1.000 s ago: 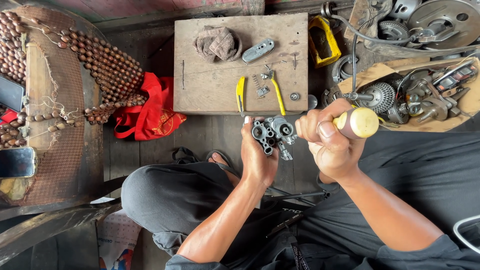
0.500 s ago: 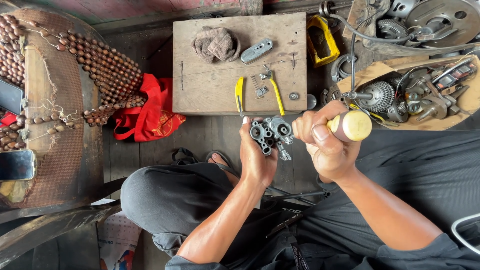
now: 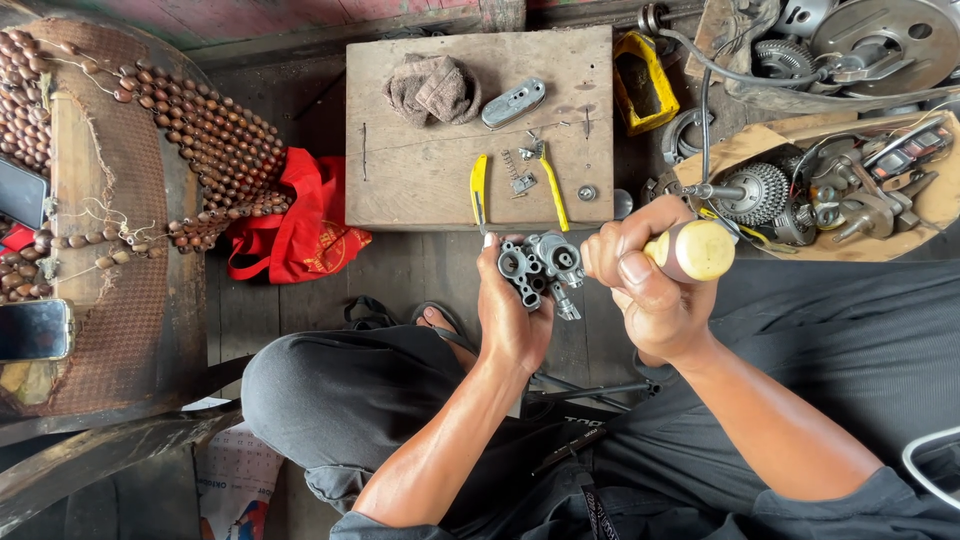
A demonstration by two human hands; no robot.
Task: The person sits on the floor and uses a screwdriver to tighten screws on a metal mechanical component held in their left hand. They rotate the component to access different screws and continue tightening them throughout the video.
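Across the upper middle of the frame lies a bare wooden work board (image 3: 420,170), carrying a crumpled brown rag (image 3: 430,88), a small oblong grey metal cover (image 3: 513,103), yellow-handled pliers (image 3: 515,190) and a few loose screws and a spring. At the upper right a tray of greasy gears and engine parts (image 3: 800,195) crowds the corner; strings of brown wooden beads (image 3: 200,140) and a red cloth bag (image 3: 300,225) fill the left.

Just below the board's edge, centre frame, the left hand (image 3: 512,320) is closed around a small grey cast-metal carburettor body (image 3: 540,265). The right hand (image 3: 645,285) is clenched on a screwdriver's cream-yellow handle (image 3: 695,250), its tip apparently seated in the casting. This looks like a screw being turned; it calls for steady axial pressure while the left hand braces.
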